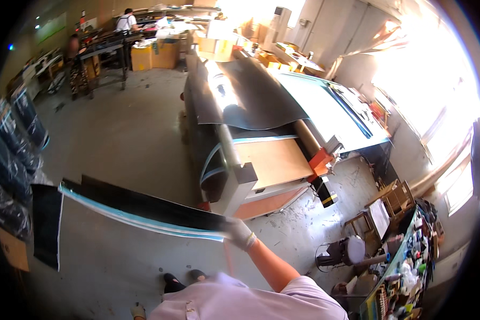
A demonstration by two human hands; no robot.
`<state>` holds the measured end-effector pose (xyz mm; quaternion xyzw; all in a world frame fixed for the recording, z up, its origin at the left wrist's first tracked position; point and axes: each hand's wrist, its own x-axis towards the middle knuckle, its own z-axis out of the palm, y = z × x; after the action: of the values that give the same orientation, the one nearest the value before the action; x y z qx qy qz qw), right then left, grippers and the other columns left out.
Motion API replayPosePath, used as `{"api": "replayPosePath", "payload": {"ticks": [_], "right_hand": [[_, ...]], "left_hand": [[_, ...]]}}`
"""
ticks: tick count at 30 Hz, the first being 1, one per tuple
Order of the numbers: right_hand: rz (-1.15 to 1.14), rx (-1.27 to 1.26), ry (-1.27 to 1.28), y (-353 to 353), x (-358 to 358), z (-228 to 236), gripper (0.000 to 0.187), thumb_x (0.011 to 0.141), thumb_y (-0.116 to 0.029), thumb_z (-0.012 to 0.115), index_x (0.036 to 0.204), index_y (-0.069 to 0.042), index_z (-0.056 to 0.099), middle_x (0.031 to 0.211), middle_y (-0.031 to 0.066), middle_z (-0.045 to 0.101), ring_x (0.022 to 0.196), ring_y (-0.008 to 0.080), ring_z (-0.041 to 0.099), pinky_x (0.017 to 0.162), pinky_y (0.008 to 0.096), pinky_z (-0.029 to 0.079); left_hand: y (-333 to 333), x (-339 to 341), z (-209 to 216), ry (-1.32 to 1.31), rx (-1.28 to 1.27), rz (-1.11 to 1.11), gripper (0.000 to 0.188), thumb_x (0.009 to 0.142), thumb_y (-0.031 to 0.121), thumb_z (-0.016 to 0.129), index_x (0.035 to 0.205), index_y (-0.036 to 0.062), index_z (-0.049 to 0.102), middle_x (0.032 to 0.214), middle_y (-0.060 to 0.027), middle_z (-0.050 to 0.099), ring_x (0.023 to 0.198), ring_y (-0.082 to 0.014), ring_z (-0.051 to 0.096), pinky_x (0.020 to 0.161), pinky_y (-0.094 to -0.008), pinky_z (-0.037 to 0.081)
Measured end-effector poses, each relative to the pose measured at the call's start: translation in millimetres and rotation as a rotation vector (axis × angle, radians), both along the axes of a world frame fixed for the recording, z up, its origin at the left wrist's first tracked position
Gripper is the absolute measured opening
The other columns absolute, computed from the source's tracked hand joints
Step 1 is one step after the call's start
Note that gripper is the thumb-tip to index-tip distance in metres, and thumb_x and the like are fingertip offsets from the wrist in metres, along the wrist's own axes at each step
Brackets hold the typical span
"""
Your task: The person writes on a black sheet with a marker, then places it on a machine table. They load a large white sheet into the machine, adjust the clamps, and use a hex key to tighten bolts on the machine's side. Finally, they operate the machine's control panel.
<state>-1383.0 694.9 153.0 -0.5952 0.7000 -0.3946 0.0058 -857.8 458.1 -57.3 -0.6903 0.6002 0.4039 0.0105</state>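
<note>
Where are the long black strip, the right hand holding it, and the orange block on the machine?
Long black strip (pixel 150 207): head view, middle of its dark face.
Right hand (pixel 240 233): head view, middle of the hand, which is blurred.
Orange block (pixel 320 161): head view, middle of its orange surface.

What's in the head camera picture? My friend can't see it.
A gloved right hand holds long dark material edged with blue and white. Ahead stands a big roller machine topped by a dark sheet, with bright windows on the right.
</note>
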Motion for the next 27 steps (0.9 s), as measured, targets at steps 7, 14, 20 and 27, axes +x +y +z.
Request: {"api": "replayPosePath", "payload": {"ticks": [7,14,20,27], "right_hand": [[-0.436,-0.349,-1.069,-33.7,21.8,33.3,0.027,0.08,-0.001,0.06,0.106,-0.003,0.066,0.106,0.0128,0.064,0.097,0.0264,0.063,0.082,0.0348,0.052],[-0.644,-0.58,-0.824,-140.8,-22.1,65.7,0.031,0.089,-0.009,0.062,0.12,-0.009,0.058,0.108,0.0027,0.062,0.096,0.0155,0.061,0.075,0.0293,0.055],[-0.77,-0.96,-0.734,-177.2,-58.6,90.0,0.031,0.096,-0.011,0.056,0.125,-0.002,0.052,0.118,0.0112,0.062,0.106,0.0268,0.063,0.087,0.0406,0.058],[-1.112,-1.1,-0.382,-209.4,-140.6,124.5,0.032,0.098,-0.012,0.054,0.124,0.005,0.05,0.114,0.0185,0.062,0.101,0.0311,0.065,0.085,0.0378,0.06]], "left_hand": [[-100.1,-56.0,-32.7,0.034,-0.104,-0.305,0.03,0.087,0.027,0.062,0.086,-0.0022,0.068,0.081,-0.0257,0.066,0.072,-0.037,0.063,0.066,-0.0446,0.047],[-189.5,-39.5,-42.3,-0.183,0.024,-0.335,0.03,0.086,0.027,0.062,0.083,-0.0027,0.066,0.078,-0.0255,0.065,0.07,-0.0357,0.063,0.065,-0.0447,0.047],[-270.9,-97.8,-29.9,-0.19,0.041,-0.377,0.028,0.086,0.025,0.063,0.085,-0.0024,0.066,0.08,-0.0247,0.065,0.07,-0.0347,0.063,0.065,-0.044,0.047],[-392.9,-225.9,-30.1,-0.126,-0.088,-0.546,0.025,0.086,0.023,0.063,0.087,-0.002,0.066,0.082,-0.0238,0.066,0.07,-0.0335,0.063,0.066,-0.0431,0.047]]}}
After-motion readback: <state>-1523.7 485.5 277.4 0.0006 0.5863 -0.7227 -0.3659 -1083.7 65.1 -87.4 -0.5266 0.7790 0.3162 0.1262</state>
